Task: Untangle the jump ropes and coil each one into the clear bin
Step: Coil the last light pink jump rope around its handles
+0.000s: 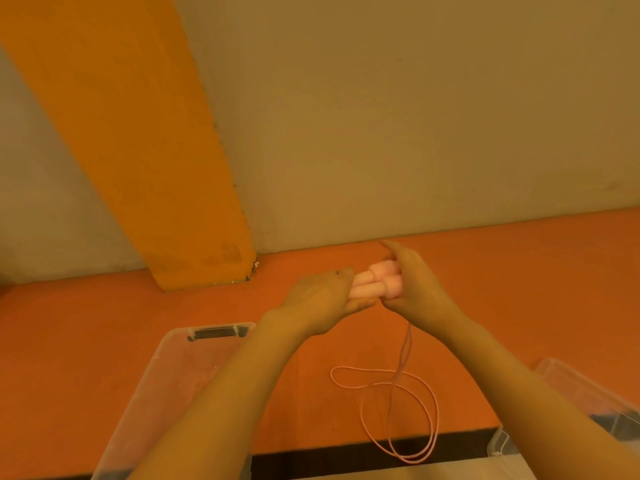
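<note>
Two pink jump rope handles (375,283) lie side by side in the air above the orange floor. My left hand (322,299) is closed around their near ends. At their capped ends sits my right hand (412,282), fingers curled against the caps, a strand of the rope running down from it. The thin pink rope (398,410) hangs from the hands and lies in loose loops on the floor below. A clear bin (166,382) stands at the lower left, partly hidden by my left forearm.
A second clear plastic piece (581,393), a lid or bin, lies at the lower right edge. An orange pillar (166,168) and a beige wall (415,116) close off the far side. A black strip (346,455) crosses the floor at the bottom.
</note>
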Available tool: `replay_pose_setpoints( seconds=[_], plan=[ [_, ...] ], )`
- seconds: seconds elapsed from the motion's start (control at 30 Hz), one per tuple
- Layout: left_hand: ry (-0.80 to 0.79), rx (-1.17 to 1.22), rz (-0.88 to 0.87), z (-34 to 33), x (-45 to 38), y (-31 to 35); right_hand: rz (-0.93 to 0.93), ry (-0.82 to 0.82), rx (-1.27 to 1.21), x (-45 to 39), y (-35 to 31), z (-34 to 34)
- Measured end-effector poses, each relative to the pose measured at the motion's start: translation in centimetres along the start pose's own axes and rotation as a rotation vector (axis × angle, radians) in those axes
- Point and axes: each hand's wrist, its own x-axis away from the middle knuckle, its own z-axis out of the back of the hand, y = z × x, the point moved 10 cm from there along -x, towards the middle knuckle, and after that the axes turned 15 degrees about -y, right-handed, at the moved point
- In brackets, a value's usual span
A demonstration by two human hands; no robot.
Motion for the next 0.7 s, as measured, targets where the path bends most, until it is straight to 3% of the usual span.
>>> replay_pose_setpoints(
  seconds=[0.37,0.57,0.7],
  plan=[
    [0.191,0.240,0.243,2.3,0.7,-5.0,-0.216,0.055,-0.612,0.7,3.7,-0.9],
    [0.257,0.439,0.334,2.4,1.4,-7.9,-0.220,0.028,-0.519,0.5,3.4,-3.0],
    [0.226,0.542,0.342,1.5,1.0,-7.9,-0.198,-0.075,-0.245,0.0,2.0,-5.4]
  ],
)
